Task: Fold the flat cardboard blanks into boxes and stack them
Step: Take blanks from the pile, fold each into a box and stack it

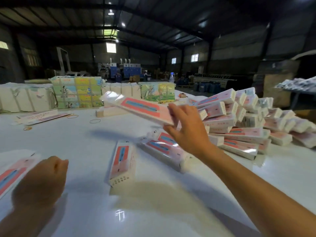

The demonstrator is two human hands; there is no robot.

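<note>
My right hand [186, 129] reaches out over the white table [85, 142] and holds the near end of a folded pink-and-blue box [136, 108] in the air, thumb under it and fingers on top. A big leaning pile of folded boxes [239, 120] lies just right of that hand. More folded boxes lie on the table below it, one at the centre [122, 166] and a pair [160, 147] under my wrist. At the lower left, my left hand [41, 177] is blurred, its fingers curled at the edge of a flat blank [10, 173].
Wrapped bundles stand along the table's far side: white ones [25, 98] and colourful printed ones [77, 91] [157, 92]. Loose flat blanks [39, 117] and rubber bands [94, 120] lie at the left. A low stack of blanks [109, 112] sits mid-table. A water bottle [171, 77] stands behind.
</note>
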